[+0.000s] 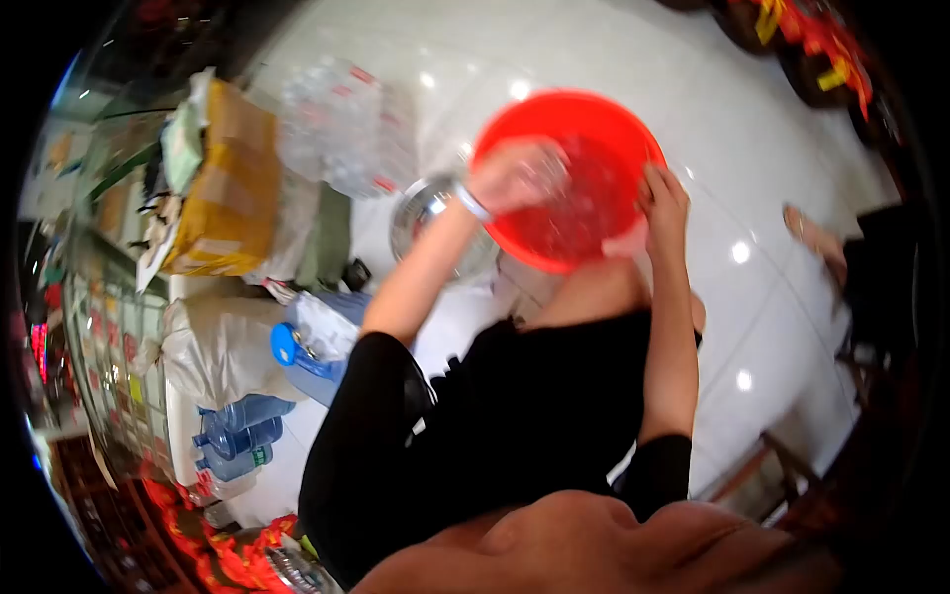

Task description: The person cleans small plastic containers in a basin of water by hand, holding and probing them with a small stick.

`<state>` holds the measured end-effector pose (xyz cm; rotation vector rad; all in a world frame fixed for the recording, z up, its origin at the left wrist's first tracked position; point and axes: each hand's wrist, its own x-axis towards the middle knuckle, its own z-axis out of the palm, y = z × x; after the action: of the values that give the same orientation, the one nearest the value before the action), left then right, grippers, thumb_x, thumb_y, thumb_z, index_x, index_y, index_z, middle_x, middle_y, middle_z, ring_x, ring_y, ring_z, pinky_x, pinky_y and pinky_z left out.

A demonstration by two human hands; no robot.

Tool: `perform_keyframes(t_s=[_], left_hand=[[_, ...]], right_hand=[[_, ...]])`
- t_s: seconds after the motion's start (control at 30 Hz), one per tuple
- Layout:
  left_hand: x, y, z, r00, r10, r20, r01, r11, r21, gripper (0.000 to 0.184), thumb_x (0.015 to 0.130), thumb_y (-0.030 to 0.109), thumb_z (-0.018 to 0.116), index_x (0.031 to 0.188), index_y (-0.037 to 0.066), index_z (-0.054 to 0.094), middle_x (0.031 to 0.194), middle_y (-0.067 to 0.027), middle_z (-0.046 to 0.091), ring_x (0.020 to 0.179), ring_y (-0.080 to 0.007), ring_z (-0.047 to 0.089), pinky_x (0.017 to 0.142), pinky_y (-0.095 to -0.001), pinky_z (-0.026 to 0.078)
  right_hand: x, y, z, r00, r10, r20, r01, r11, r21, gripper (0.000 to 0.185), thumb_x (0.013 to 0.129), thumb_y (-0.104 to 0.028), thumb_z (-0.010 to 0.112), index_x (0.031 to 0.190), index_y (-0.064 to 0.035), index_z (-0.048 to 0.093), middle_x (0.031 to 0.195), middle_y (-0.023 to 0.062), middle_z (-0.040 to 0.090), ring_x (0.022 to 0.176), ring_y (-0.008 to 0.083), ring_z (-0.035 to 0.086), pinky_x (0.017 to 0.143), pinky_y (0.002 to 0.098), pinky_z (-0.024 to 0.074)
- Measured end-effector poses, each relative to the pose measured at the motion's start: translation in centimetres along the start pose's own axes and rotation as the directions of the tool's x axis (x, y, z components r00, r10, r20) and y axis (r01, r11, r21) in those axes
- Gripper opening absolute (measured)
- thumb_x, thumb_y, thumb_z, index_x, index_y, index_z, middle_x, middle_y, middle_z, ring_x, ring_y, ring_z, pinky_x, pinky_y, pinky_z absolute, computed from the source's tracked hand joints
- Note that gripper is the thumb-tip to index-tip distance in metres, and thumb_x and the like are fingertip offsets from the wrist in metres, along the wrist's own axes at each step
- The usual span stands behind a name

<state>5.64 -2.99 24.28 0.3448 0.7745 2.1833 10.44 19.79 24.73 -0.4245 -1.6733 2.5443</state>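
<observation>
A red basin [510,117] with many small clear items or water in it, too blurred to tell, stands over the floor in front of my knees. My left hand [515,178], with a pale band at its wrist, is over the basin's left part, its fingers around something clear and glassy that is smeared by motion. At the basin's right rim is my right hand [665,198], its fingers closed on the edge. A round metal bowl [414,213] sits just left of the basin, partly behind my left forearm.
Wrapped clear bottles [341,129] lie at the upper left, beside a yellow taped box [237,178]. Nearer are a blue-capped water jug [322,346] and blue bottles [237,436]. Another person's foot [816,238] is at the right. Dark pots with red ribbons [816,45] stand at the upper right.
</observation>
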Motion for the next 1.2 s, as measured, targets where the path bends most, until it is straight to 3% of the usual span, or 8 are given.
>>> perform_keyframes(t_s=[0.07, 0.17, 0.27, 0.4, 0.47, 0.63, 0.83, 1.2], left_hand=[[0.8, 0.4, -1.0, 0.948, 0.030, 0.316, 0.004, 0.995, -0.104, 0.042, 0.080, 0.026, 0.056, 0.113, 0.004, 0.044, 0.088, -0.0091, 0.052, 0.072, -0.0156, 0.050, 0.060, -0.0247, 0.043], [0.7, -3.0, -5.0, 0.965, -0.144, -0.221, 0.245, 0.799, 0.548, 0.039, 0.073, 0.024, 0.060, 0.106, 0.005, 0.052, 0.087, -0.0132, 0.058, 0.077, -0.0231, 0.057, 0.064, -0.0327, 0.046], [1.3, -4.1, -6.4, 0.887, 0.230, -0.401, 0.462, -0.421, 0.781, 0.034, 0.065, 0.021, 0.064, 0.095, 0.006, 0.061, 0.084, -0.0167, 0.062, 0.080, -0.0284, 0.060, 0.069, -0.0385, 0.048], [-0.8, -1.7, -5.3, 0.861, 0.373, -0.346, 0.359, 0.036, 0.932, 0.039, 0.062, 0.022, 0.072, 0.095, 0.005, 0.059, 0.077, -0.0108, 0.063, 0.074, -0.0166, 0.062, 0.067, -0.0265, 0.049], [-2.6, -0.7, -5.9, 0.616, 0.726, -0.305, -0.020, 0.401, 0.916, 0.038, 0.063, 0.020, 0.073, 0.091, 0.001, 0.057, 0.072, -0.0060, 0.062, 0.066, -0.0098, 0.057, 0.061, -0.0226, 0.047], [-11.9, -2.1, -15.1, 0.142, 0.572, -0.808, 0.269, 0.763, 0.588, 0.034, 0.061, 0.017, 0.074, 0.086, 0.000, 0.058, 0.067, -0.0032, 0.057, 0.058, -0.0115, 0.050, 0.056, -0.0247, 0.044], [-22.1, -13.0, -25.5, 0.107, 0.476, -0.873, 0.936, 0.249, 0.250, 0.058, 0.054, 0.028, 0.076, 0.100, -0.002, 0.057, 0.096, -0.0191, 0.060, 0.093, -0.0305, 0.056, 0.082, -0.0332, 0.044], [-23.7, -18.1, -31.9, 0.063, 0.230, -0.971, 0.976, 0.191, 0.108, 0.057, 0.057, 0.016, 0.067, 0.112, 0.010, 0.052, 0.106, -0.0196, 0.056, 0.098, -0.0316, 0.055, 0.085, -0.0350, 0.044]], right_hand=[[-0.1, -0.4, 0.0, 1.000, -0.005, -0.006, 0.005, 1.000, 0.020, 0.014, 0.084, -0.015, 0.052, 0.079, -0.0029, 0.051, 0.058, -0.0019, 0.036, 0.050, 0.0076, 0.032, 0.048, 0.0232, 0.0294], [0.2, 0.2, -0.3, 1.000, 0.026, -0.016, -0.026, 1.000, 0.015, 0.014, 0.083, -0.014, 0.052, 0.081, 0.0002, 0.053, 0.059, 0.0002, 0.042, 0.050, 0.0082, 0.036, 0.047, 0.0237, 0.0334], [0.2, 0.2, 0.0, 0.999, 0.030, -0.031, -0.030, 0.999, 0.012, 0.014, 0.082, -0.014, 0.053, 0.082, 0.0001, 0.053, 0.060, 0.0002, 0.043, 0.051, 0.0080, 0.036, 0.049, 0.0236, 0.0340], [0.7, 0.2, -0.1, 1.000, 0.010, -0.012, -0.010, 1.000, -0.013, 0.012, 0.082, -0.013, 0.053, 0.083, -0.0004, 0.053, 0.060, 0.0003, 0.043, 0.051, 0.0077, 0.036, 0.048, 0.0231, 0.0340], [0.7, 0.3, 0.1, 1.000, 0.020, -0.008, -0.020, 1.000, -0.016, 0.012, 0.082, -0.012, 0.054, 0.083, -0.0003, 0.053, 0.060, 0.0002, 0.043, 0.051, 0.0078, 0.036, 0.048, 0.0229, 0.0339], [0.4, 0.4, 0.8, 0.999, 0.027, -0.016, -0.028, 0.997, -0.078, 0.013, 0.082, -0.012, 0.055, 0.083, 0.0008, 0.053, 0.059, -0.0001, 0.041, 0.052, 0.0078, 0.036, 0.048, 0.0228, 0.0335], [-0.1, 0.3, 1.8, 0.997, 0.061, -0.038, -0.066, 0.985, -0.160, 0.014, 0.082, -0.012, 0.053, 0.084, 0.0017, 0.054, 0.058, -0.0008, 0.039, 0.052, 0.0076, 0.034, 0.049, 0.0224, 0.0316], [-0.3, 1.1, 2.5, 0.994, 0.094, -0.061, -0.107, 0.952, -0.288, 0.016, 0.084, -0.012, 0.052, 0.089, 0.0029, 0.054, 0.062, -0.0009, 0.043, 0.052, 0.0050, 0.037, 0.046, 0.0196, 0.0313]])
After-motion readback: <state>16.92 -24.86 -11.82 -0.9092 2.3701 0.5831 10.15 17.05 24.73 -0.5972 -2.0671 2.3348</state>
